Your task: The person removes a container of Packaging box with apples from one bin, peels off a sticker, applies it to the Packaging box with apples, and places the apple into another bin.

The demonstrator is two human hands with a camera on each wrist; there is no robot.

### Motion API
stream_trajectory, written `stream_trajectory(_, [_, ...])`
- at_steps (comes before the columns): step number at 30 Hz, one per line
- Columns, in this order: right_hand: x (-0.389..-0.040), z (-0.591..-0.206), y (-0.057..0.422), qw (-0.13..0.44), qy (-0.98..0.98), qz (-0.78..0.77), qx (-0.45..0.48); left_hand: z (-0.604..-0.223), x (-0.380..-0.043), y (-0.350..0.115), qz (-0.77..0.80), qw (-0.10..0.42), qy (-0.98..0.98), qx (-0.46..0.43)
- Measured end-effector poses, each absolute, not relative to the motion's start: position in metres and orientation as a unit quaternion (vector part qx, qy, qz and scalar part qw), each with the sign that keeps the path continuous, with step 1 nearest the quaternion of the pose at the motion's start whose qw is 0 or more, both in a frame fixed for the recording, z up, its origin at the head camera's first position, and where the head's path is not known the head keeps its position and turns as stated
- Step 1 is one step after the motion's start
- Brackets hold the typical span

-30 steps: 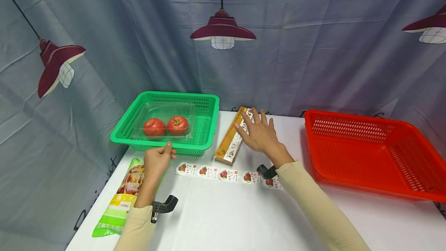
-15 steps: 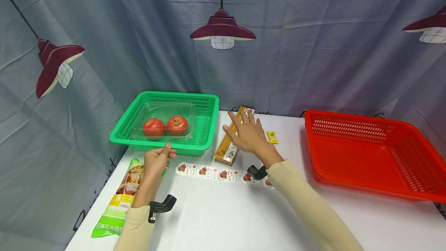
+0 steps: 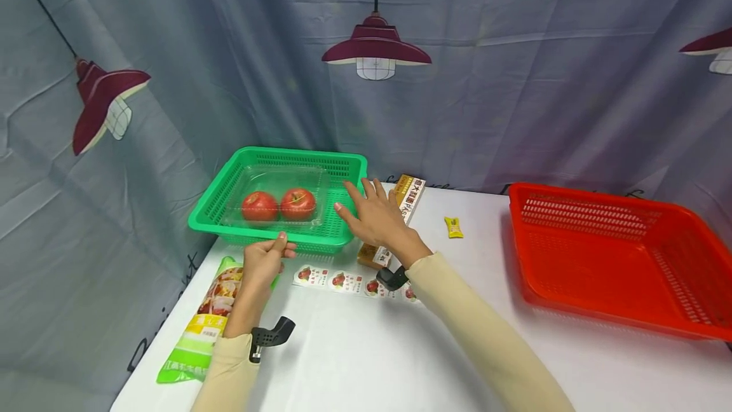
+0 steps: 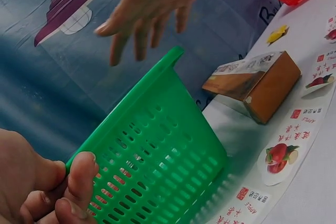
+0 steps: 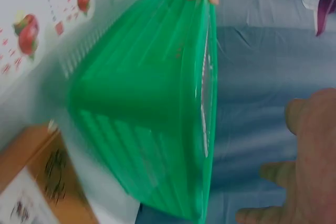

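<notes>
My left hand [image 3: 262, 262] pinches the front rim of a green plastic basket [image 3: 269, 153] between thumb and fingers; the left wrist view shows the thumb [image 4: 50, 174] right on that rim. Inside the basket lies a clear plastic container [image 3: 328, 177] with two red apples, one left [image 3: 260, 206] and one right [image 3: 298, 204]. My right hand [image 3: 374, 216] hovers with fingers spread by the basket's right end, holding nothing. It hides part of a long brown and white box [image 3: 410, 192]. In the right wrist view, the fingers [image 5: 273, 171] stand apart from the basket's rim.
A strip of apple labels [image 3: 337, 281] lies before the basket and box. A small yellow packet [image 3: 454, 227] sits right of the box. A red basket [image 3: 600, 199] stands at the right. A green and yellow food bag [image 3: 200, 329] lies by the left forearm.
My right hand has moved left from over the box to the green basket's right end, uncovering the yellow packet. The left hand stays at the front rim. The head view has shifted slightly.
</notes>
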State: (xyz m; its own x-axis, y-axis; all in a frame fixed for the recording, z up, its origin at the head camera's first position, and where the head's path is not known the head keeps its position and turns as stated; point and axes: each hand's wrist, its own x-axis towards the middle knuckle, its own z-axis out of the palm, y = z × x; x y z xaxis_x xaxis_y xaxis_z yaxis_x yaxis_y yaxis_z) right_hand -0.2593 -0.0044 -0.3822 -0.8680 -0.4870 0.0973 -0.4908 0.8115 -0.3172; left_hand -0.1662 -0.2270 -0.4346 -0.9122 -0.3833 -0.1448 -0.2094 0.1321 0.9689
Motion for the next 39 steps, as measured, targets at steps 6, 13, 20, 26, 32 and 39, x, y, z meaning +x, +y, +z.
stream_trajectory(6, [-0.262, -0.382, -0.030, 0.021, -0.940, 0.195, 0.280, -0.434, -0.168, -0.225, -0.626, 0.080, -0.750, 0.197])
stream_trajectory(13, [-0.265, -0.384, -0.055, 0.003, -0.930, 0.221, 0.293, -0.434, -0.168, -0.226, -0.615, 0.075, -0.760, 0.197])
stream_trajectory(20, [-0.269, -0.385, -0.071, -0.032, -0.926, 0.258, 0.273, -0.434, -0.168, -0.227, -0.604, 0.072, -0.769, 0.196])
stream_trajectory(26, [-0.272, -0.387, -0.079, -0.057, -0.921, 0.287, 0.259, -0.435, -0.166, -0.227, -0.603, 0.080, -0.769, 0.195])
stream_trajectory(32, [-0.277, -0.394, -0.086, -0.079, -0.913, 0.313, 0.249, -0.435, -0.167, -0.227, -0.604, 0.081, -0.768, 0.194])
stream_trajectory(39, [-0.282, -0.399, -0.096, -0.103, -0.907, 0.345, 0.217, -0.435, -0.168, -0.226, -0.601, 0.081, -0.771, 0.194])
